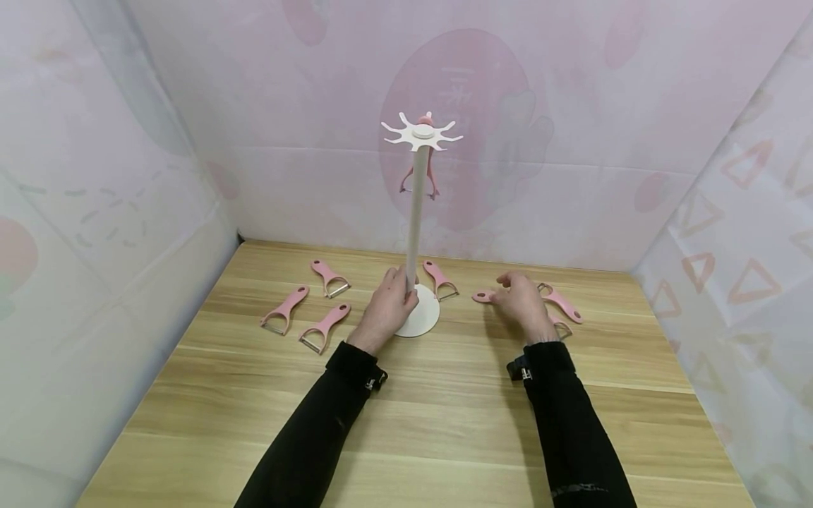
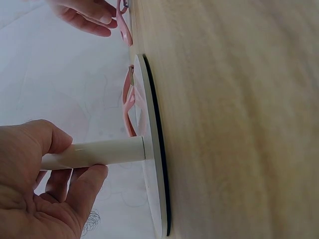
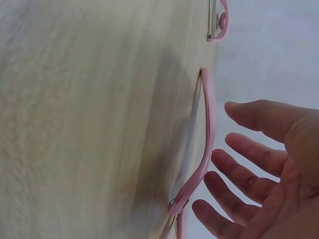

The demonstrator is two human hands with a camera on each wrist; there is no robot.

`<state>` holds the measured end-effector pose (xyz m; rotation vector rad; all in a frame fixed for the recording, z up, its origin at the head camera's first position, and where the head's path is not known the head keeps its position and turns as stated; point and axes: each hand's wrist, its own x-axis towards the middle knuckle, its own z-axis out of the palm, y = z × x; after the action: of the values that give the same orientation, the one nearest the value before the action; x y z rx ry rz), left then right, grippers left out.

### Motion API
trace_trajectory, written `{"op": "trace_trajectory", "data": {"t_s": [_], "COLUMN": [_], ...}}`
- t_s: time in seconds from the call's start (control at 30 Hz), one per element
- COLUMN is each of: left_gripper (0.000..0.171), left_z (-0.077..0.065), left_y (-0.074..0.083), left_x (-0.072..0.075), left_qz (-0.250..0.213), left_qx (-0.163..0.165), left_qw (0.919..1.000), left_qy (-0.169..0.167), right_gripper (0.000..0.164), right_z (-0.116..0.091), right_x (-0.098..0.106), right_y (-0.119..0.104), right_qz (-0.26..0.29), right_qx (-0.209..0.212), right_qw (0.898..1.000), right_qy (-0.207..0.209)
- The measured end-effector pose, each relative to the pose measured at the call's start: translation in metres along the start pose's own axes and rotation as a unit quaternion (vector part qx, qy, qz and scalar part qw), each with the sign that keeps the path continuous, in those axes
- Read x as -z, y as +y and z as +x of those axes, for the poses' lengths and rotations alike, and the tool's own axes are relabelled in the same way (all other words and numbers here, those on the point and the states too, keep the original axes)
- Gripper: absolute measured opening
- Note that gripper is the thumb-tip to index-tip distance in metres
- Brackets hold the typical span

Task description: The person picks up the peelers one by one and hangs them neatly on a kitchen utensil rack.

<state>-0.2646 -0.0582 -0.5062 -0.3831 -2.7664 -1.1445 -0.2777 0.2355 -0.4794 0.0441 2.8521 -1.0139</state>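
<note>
A white stand with a round base [image 1: 419,321] carries a spoked hook ring [image 1: 423,132] at its top. My left hand [image 1: 386,310] grips its post [image 2: 109,152] low down, thumb and fingers curled round it. From a far-side hook hangs a pink peeler [image 1: 432,173]. My right hand [image 1: 521,303] hovers over another pink peeler [image 3: 209,109] lying on the table, its handle end [image 1: 483,297] poking out to the left. In the right wrist view the fingers are spread and relaxed beside that handle, with nothing between thumb and fingers; fingertip contact is unclear.
Left of the stand several pink peelers [image 1: 328,326] lie on the wooden table [image 1: 432,430]. One peeler [image 1: 438,277] lies just behind the base. Right of my right hand, another peeler [image 1: 562,305] lies close by. Printed cloth walls [image 1: 305,197] border the table's back and sides.
</note>
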Motion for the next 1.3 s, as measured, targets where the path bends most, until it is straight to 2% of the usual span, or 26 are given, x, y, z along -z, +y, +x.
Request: {"op": "trace_trajectory", "data": {"t_s": [0.27,0.53,1.0,1.3], "left_gripper": [0.021,0.021,0.016,0.015], "left_z": [0.0,0.0,0.0,-0.001], "left_y": [0.0,0.001,0.001,0.0], "left_x": [0.0,0.001,0.0,0.0], "left_qz": [0.006,0.006,0.003,-0.003], "left_qx": [-0.002,-0.003,-0.01,-0.007], "left_qw": [1.0,1.0,0.9999,1.0], "left_qy": [0.0,-0.001,0.003,0.004], "right_gripper": [0.044,0.032,0.028,0.03], "right_z": [0.005,0.005,0.01,0.013], "right_x": [-0.005,-0.006,-0.006,-0.008], "right_y": [0.006,0.005,0.004,0.005], "right_qz": [-0.064,-0.106,-0.184,-0.17], "right_qx": [0.028,0.022,0.051,0.043], "right_qw": [0.997,0.994,0.981,0.984], "right_qy": [0.009,0.013,0.009,-0.017]}}
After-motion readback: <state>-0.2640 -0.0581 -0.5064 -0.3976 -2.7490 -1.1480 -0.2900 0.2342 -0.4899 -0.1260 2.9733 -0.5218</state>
